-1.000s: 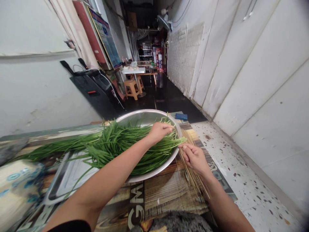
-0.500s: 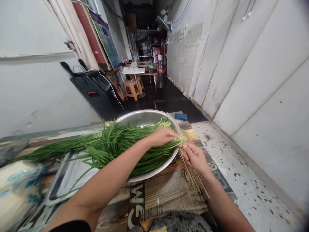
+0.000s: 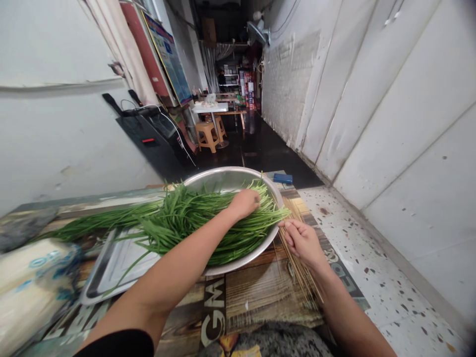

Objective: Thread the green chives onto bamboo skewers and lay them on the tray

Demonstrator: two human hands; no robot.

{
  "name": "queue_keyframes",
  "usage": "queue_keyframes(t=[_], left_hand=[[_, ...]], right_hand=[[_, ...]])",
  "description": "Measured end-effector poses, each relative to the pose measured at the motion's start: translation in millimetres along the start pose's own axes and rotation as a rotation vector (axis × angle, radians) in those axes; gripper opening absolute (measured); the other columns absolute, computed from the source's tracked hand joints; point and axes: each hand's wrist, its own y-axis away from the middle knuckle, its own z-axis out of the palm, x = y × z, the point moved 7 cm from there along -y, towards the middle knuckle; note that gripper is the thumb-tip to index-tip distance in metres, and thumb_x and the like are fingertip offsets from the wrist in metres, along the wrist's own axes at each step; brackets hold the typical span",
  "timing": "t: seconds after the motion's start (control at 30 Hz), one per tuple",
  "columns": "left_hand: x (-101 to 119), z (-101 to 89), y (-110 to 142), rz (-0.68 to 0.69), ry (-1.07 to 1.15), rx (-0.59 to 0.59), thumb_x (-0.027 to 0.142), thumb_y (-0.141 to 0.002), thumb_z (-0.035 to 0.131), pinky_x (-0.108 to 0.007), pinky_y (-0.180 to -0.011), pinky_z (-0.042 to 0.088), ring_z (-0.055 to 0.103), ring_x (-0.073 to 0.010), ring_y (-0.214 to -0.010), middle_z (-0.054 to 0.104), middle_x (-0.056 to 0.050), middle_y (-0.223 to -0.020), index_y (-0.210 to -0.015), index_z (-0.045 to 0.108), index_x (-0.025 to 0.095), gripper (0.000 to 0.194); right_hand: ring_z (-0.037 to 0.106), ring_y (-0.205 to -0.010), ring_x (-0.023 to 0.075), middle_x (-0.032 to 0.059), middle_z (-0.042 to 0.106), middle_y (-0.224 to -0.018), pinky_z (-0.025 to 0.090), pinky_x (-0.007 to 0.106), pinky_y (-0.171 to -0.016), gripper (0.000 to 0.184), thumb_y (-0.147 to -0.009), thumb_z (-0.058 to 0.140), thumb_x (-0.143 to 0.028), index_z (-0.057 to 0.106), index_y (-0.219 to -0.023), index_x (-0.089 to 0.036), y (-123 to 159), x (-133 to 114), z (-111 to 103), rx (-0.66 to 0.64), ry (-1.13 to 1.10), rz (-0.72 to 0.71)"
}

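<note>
On the tabletop [image 3: 256,297], head view (the only one): a wide metal bowl [image 3: 217,182] carries a heap of long green stalks [image 3: 174,218], leafy ends to the left, pale cut ends [image 3: 277,215] to the right and partly past the rim. Left hand [image 3: 244,203] over the heap, near the pale ends, fingers curled; cannot tell whether its grip is clenched on any stalk. Right hand [image 3: 303,243] just outside the bowl's right rim, thumb against the bent forefinger, fingertips next to the foremost pale ends. Its grip looks like a pinch; whether anything thin sits in it, cannot tell. Thin sticks [image 3: 297,270] lie loosely beside and under the right hand, presumably put there for easy reach. Ends all facing one way probably keep single stalks easy to pick; the rim seems to prop them up. More greens [image 3: 100,220] stretch left of the bowl, near a tray [image 3: 128,255]; join with the heap not clear. Plastic bag [image 3: 35,282] far left, small blue box [image 3: 283,178] behind the bowl, both apart from the hands.
</note>
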Motion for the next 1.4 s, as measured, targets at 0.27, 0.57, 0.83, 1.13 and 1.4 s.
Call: queue_keyframes(t=[0.27, 0.57, 0.83, 1.13, 1.4], left_hand=[[12.5, -12.5, 3.1, 0.042, 0.110, 0.053, 0.015, -0.072, 0.060, -0.025, -0.070, 0.045, 0.060, -0.0170, -0.067, 0.071, -0.003, -0.071, -0.077, 0.076, 0.019, 0.018], [13.4, -2.7, 6.3, -0.078, 0.584, 0.048, 0.024, -0.078, 0.061, -0.024, -0.063, 0.046, 0.059, -0.0127, -0.060, 0.068, -0.001, -0.064, -0.078, 0.071, 0.014, 0.015], [17.0, -0.4, 9.6, -0.227, 0.906, 0.017, 0.014, -0.079, 0.062, -0.020, -0.055, 0.044, 0.052, -0.0071, -0.050, 0.064, -0.001, -0.058, -0.077, 0.067, 0.011, 0.006], [19.1, -0.9, 11.1, -0.238, 0.918, 0.017, 0.013, -0.079, 0.063, -0.020, -0.056, 0.043, 0.052, -0.0069, -0.051, 0.065, -0.001, -0.059, -0.079, 0.069, 0.010, 0.007], [17.5, 0.7, 10.5, -0.248, 0.937, 0.026, 0.011, -0.079, 0.061, -0.020, -0.055, 0.043, 0.052, -0.0071, -0.051, 0.065, -0.001, -0.058, -0.079, 0.070, 0.009, 0.009]], right_hand=[[0.025, -0.029, 0.0028, -0.0108, 0.040, -0.044, 0.015, 0.017, -0.030, 0.042, -0.076, 0.064, -0.055, 0.062, -0.089, -0.015, 0.1, 0.8, -0.7, 0.004, -0.018, 0.012], [0.025, -0.030, 0.0031, -0.0104, 0.041, -0.044, 0.014, 0.018, -0.030, 0.039, -0.077, 0.065, -0.053, 0.063, -0.088, -0.016, 1.5, -1.8, 0.0, 0.008, -0.023, 0.015], [0.026, -0.030, 0.0034, -0.0106, 0.041, -0.044, 0.015, 0.018, -0.030, 0.040, -0.076, 0.064, -0.053, 0.063, -0.089, -0.015, 1.8, -3.6, 0.5, 0.003, -0.014, 0.020], [0.025, -0.029, 0.0033, -0.0106, 0.041, -0.043, 0.014, 0.018, -0.030, 0.039, -0.077, 0.064, -0.053, 0.063, -0.089, -0.015, 1.5, -2.9, 1.3, -0.003, -0.023, 0.012], [0.026, -0.029, 0.0033, -0.0109, 0.041, -0.043, 0.015, 0.018, -0.030, 0.041, -0.075, 0.063, -0.054, 0.062, -0.088, -0.015, 2.1, -3.9, 0.7, 0.004, -0.009, 0.026]])
